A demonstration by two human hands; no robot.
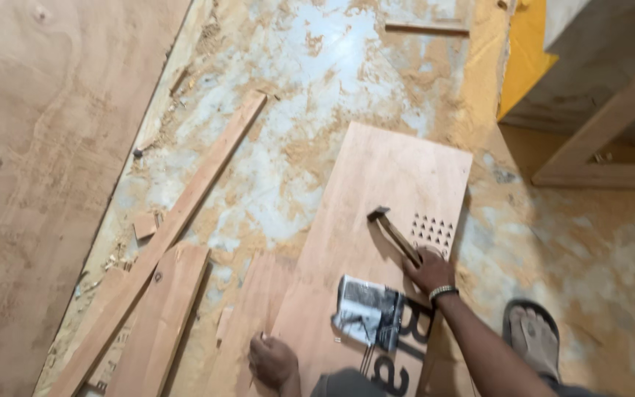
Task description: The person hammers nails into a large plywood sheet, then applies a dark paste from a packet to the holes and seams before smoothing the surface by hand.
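Hammer (393, 231), head-heavy and rigid, lies across the plywood panel (376, 184) on the floor, its wooden handle's end gripped in the closed right hand (431, 270), while the left hand (272, 360) curls around something small at the panel's near-left edge.

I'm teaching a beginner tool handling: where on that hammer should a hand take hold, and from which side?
Grip the far end of the wooden handle, where the right hand already holds the hammer, coming from the near side. The handle slants toward the person; the metal head points away over the plywood board.
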